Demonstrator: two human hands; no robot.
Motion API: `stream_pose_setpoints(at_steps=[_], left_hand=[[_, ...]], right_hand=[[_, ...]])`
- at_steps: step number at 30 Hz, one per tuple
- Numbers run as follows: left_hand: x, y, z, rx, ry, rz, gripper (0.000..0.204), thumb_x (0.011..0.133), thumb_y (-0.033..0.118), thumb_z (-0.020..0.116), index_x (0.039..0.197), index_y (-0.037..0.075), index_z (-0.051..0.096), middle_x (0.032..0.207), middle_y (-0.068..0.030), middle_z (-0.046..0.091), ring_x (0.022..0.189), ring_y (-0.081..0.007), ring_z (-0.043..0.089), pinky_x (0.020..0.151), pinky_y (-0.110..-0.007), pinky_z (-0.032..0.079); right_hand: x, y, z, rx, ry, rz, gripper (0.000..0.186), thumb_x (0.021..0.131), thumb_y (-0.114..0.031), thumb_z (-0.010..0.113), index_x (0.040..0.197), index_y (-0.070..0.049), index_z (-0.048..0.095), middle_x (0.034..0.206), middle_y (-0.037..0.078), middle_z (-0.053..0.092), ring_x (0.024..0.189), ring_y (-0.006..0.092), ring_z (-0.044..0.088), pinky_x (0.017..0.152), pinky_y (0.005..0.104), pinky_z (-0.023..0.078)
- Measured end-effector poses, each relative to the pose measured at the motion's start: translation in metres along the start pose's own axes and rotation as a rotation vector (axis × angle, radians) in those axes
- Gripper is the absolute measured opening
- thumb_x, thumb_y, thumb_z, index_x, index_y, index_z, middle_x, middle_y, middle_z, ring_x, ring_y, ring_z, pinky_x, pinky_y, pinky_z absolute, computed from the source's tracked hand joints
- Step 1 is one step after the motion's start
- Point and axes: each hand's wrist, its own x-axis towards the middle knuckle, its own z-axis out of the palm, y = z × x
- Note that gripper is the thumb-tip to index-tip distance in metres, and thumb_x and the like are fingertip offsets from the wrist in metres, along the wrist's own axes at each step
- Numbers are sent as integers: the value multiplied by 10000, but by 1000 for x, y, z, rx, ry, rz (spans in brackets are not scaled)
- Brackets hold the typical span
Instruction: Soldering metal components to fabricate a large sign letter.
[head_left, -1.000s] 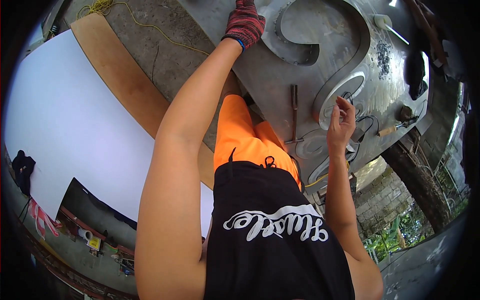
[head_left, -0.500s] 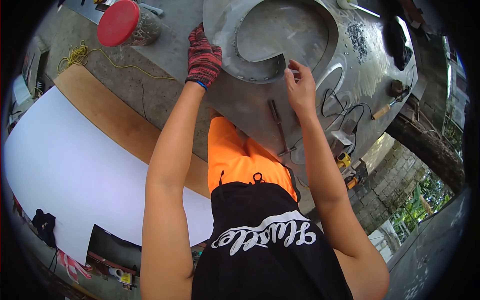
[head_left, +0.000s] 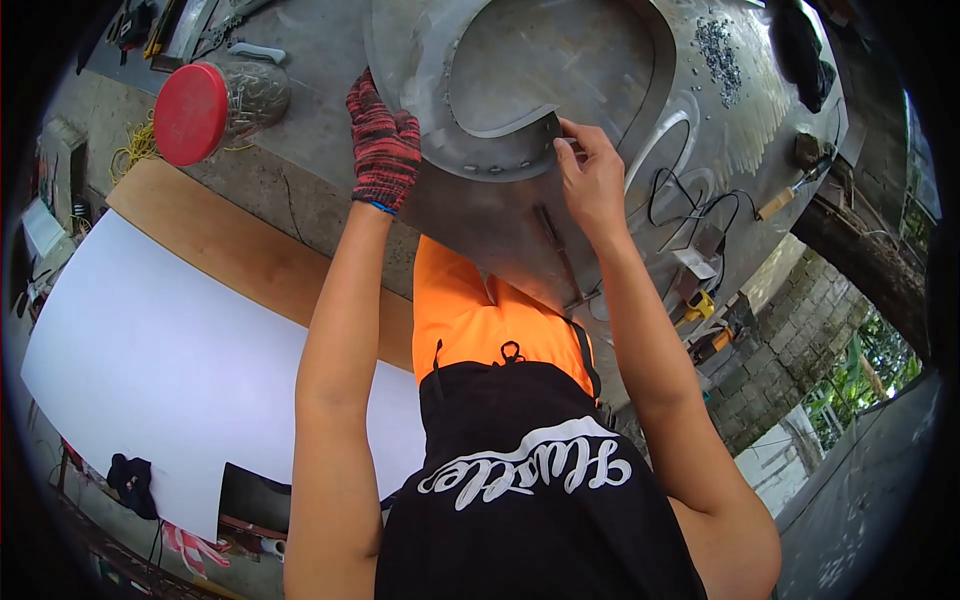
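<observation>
- Here, the left hand (head_left: 385, 145) wears a red and black knit glove. It lies flat with the fingers together, pressing on the near left edge of a curved metal sheet (head_left: 480, 75).
- The right hand (head_left: 592, 175) is bare. Its fingers are bent and pinch the near right edge of the same sheet, next to a cut corner.
- The curved metal sheet is grey and shaped like a big ring with an open middle. It lies on the metal workbench (head_left: 330, 60), close to the bench's near edge, right in front of the person.
- A thin metal rod (head_left: 558, 255) lies on the bench just below the right hand, near the bench's near edge.
- A clear jar with a red lid (head_left: 200, 110) lies on its side by the left edge of the bench, well apart from the gloved hand.
- A black wire (head_left: 690, 205) curls on the bench to the right of the bare hand.
- A tool with a wooden handle (head_left: 790, 195) sits by the far right edge.
</observation>
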Motion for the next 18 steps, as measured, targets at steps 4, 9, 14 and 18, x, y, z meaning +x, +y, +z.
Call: stream_pose_setpoints(at_steps=[4, 9, 14, 18], left_hand=[[1, 3, -4, -45, -26, -15, 763, 904, 98, 598, 1566, -66, 256, 1562, -321, 337, 1463, -467, 326, 1230, -478, 268], [3, 4, -2, -23, 25, 20, 747, 875, 81, 609, 1547, -37, 305, 1511, -311, 390, 1401, -476, 394, 1188, -488, 333], [1, 2, 1, -83, 75, -4, 735, 837, 57, 632, 1517, 4, 359, 1453, -295, 439, 1330, -478, 461, 1134, -492, 405], [1, 8, 1, -96, 75, -11, 733, 844, 69, 648, 1516, 17, 359, 1451, -283, 440, 1331, -466, 470, 1121, -487, 421]], right_hand=[[2, 1, -2, -11, -17, -11, 293, 939, -81, 676, 1225, -37, 719, 1057, 146, 699, 880, 252, 698, 845, 357, 539], [5, 2, -5, -5, -61, 18, 292, 947, -89, 681, 1232, -35, 721, 1041, 134, 699, 865, 223, 690, 831, 337, 538], [8, 9, -4, -5, -84, 40, 292, 953, -103, 693, 1234, -28, 721, 1014, 110, 702, 851, 181, 676, 811, 320, 534], [12, 19, -7, -29, -107, 4, 325, 981, -136, 694, 1277, -1, 695, 1045, 79, 744, 904, 130, 677, 847, 285, 535]])
